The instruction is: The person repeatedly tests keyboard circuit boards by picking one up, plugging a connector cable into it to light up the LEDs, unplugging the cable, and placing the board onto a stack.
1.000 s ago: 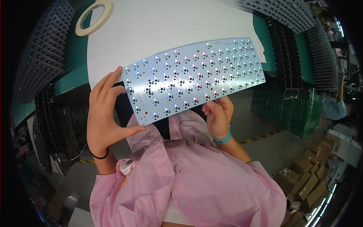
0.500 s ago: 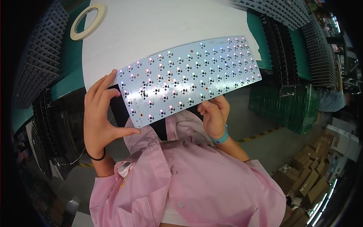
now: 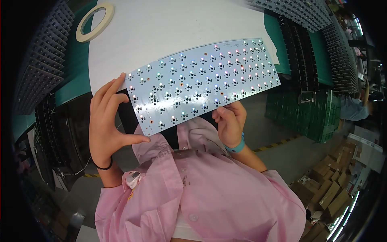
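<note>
A white keyboard circuit board (image 3: pixel 193 82) is held tilted in front of me, its rows of small lights glowing in several colours. My left hand (image 3: pixel 105 117) spans the board's left edge, fingertips by the upper corner and thumb at the lower one. At the lower edge, right of the middle, my right hand (image 3: pixel 230 124) pinches the board, thumb on the near side; its other fingers are partly hidden behind. The board's far edge lies over white paper (image 3: pixel 177 24) on the bench.
A roll of masking tape (image 3: pixel 109 18) lies at the upper left. Racks of boards stand on the left (image 3: pixel 44 60) and on the right (image 3: pixel 342 60). A green crate (image 3: pixel 306 115) and flattened cardboard (image 3: pixel 326 193) are at the lower right. Another person's sleeve (image 3: pixel 354 109) shows at far right.
The board's lights have changed colour across the rows. The board has shifted very slightly to the right; both hands keep nearly the same hold.
</note>
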Demonstrator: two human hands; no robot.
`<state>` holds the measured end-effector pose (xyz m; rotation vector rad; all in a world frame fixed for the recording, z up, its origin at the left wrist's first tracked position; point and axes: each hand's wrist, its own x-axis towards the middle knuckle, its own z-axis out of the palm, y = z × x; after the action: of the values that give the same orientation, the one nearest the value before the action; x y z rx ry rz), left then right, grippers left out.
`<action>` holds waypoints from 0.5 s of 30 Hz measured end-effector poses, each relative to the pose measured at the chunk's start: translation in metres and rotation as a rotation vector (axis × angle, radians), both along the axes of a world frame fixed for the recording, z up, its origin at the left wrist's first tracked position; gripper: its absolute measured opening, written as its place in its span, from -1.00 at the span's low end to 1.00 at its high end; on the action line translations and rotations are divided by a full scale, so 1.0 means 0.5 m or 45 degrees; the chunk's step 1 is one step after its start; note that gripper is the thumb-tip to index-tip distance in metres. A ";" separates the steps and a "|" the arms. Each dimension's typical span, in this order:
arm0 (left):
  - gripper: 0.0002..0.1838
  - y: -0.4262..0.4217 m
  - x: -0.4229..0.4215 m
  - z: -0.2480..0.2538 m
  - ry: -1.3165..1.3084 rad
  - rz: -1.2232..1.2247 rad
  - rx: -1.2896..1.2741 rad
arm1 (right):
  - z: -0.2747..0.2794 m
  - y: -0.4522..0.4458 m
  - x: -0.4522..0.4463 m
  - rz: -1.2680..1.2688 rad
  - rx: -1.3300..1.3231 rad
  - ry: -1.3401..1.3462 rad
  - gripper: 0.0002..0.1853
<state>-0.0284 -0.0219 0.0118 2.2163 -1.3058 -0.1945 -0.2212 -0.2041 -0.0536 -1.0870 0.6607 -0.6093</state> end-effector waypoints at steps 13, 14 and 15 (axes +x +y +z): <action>-0.20 0.004 0.003 -0.004 -0.050 -0.029 0.034 | 0.000 0.001 0.002 -0.026 0.022 -0.062 -0.78; -0.20 0.004 0.004 -0.004 -0.054 -0.033 0.030 | 0.001 0.001 0.003 -0.032 0.027 -0.058 -0.78; -0.21 0.005 0.004 -0.004 -0.058 -0.038 0.025 | 0.001 0.002 0.004 -0.037 0.032 -0.054 -0.77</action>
<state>-0.0264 -0.0193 0.0098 2.2308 -1.3678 -0.1693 -0.2193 -0.2031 -0.0530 -1.0398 0.6465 -0.6461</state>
